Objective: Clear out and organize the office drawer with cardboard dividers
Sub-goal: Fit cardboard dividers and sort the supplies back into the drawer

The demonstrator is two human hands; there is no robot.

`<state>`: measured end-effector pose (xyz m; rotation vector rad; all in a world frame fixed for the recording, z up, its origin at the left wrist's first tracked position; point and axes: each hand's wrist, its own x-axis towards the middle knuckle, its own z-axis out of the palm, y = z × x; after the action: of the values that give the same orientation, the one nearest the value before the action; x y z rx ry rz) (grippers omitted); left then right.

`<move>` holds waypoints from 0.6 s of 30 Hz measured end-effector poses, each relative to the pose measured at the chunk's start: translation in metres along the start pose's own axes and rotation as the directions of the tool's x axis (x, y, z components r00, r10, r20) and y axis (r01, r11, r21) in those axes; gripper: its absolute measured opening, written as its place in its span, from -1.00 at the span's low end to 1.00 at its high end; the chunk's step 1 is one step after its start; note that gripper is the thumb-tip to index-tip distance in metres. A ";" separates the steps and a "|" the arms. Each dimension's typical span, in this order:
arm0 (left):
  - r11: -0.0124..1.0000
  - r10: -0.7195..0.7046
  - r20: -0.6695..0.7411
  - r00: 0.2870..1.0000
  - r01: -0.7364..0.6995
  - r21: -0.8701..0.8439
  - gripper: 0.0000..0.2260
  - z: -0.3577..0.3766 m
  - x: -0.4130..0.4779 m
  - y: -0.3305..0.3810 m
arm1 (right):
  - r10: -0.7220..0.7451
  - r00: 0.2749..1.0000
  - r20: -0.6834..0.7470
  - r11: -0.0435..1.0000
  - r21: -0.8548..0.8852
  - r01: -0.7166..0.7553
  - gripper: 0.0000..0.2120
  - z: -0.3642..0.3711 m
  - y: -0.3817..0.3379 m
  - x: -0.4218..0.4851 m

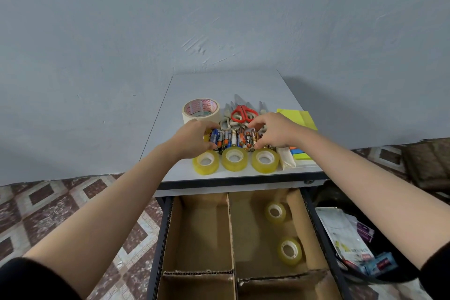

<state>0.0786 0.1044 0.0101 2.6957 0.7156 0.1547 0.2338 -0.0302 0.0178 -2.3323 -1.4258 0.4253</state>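
Note:
A row of several batteries (233, 138) lies on the small grey table (226, 85). My left hand (194, 137) curls round the row's left end and my right hand (274, 133) curls round its right end, fingers and thumbs pinching the outer batteries. Three clear tape rolls (234, 158) stand in a line just in front of the batteries. Below, the open drawer (316, 224) holds cardboard dividers (230, 229). Two more clear tape rolls (289, 251) lie in the right-hand compartment; the left one holds nothing visible.
A large masking tape roll (201, 111) and red-handled scissors (244, 114) with other scissors sit behind the batteries. Yellow paper (298, 118) and coloured sticky notes (298, 152) lie at the right. A black bin with packets (350, 243) stands right of the drawer.

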 end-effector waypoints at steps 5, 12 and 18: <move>0.997 0.020 -0.080 0.997 -0.025 -0.069 -0.54 0.001 0.000 -0.003 | -0.013 0.999 -0.045 1.000 0.004 0.014 -0.44 0.001 0.001 -0.003; 0.938 0.001 -0.291 0.957 -0.102 -0.331 -0.57 -0.017 -0.030 0.007 | -0.028 0.963 -0.268 0.968 0.232 0.092 -0.56 -0.009 -0.014 -0.034; 0.833 -0.084 -0.257 0.963 -0.073 -0.548 -0.67 -0.015 -0.102 0.019 | 0.061 0.974 -0.216 0.704 0.701 0.112 -0.71 0.008 -0.047 -0.087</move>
<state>-0.0038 0.0426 0.0294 2.1269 0.6304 0.6407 0.1551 -0.0876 0.0375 -1.6515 -0.9389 0.5625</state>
